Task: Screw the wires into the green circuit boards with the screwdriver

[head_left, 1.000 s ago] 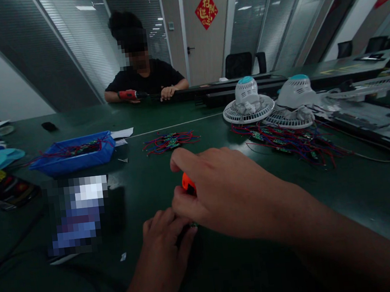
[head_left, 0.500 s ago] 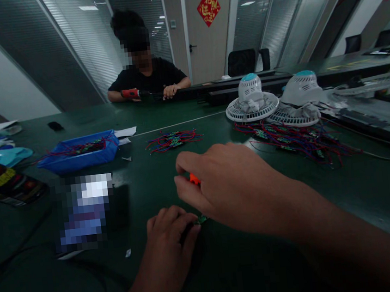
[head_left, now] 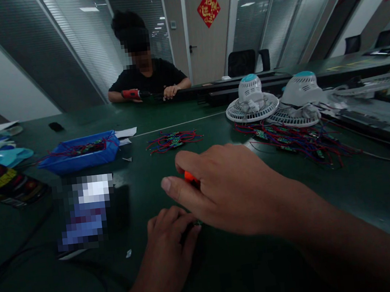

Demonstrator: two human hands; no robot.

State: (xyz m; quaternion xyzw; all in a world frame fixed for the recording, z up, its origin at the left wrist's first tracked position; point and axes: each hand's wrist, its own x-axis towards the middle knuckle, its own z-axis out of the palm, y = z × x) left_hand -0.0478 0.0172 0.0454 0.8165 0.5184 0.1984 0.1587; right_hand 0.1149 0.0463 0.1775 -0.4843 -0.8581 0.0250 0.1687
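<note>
Swung outward since half a second ago, the thumb of the right hand (head_left: 234, 188) is now held apart from its curled index finger, while less of a small circuit board (head_left: 198, 222) is left uncovered. An orange object (head_left: 190, 177), mostly hidden, is enclosed by that hand's curled fingers, to the right of the blue tray (head_left: 78, 163). The circuit board is pinched between thumb and fingers of the left hand (head_left: 169, 237) at the worktop (head_left: 146, 181), right of the blue tray and nearer the wearer. It is judged light, stiff and easily damaged, best held by its edges; whether wires are attached cannot be told. Just right of the blue tray, a bundle of wired boards (head_left: 174, 140) is left untouched.
</note>
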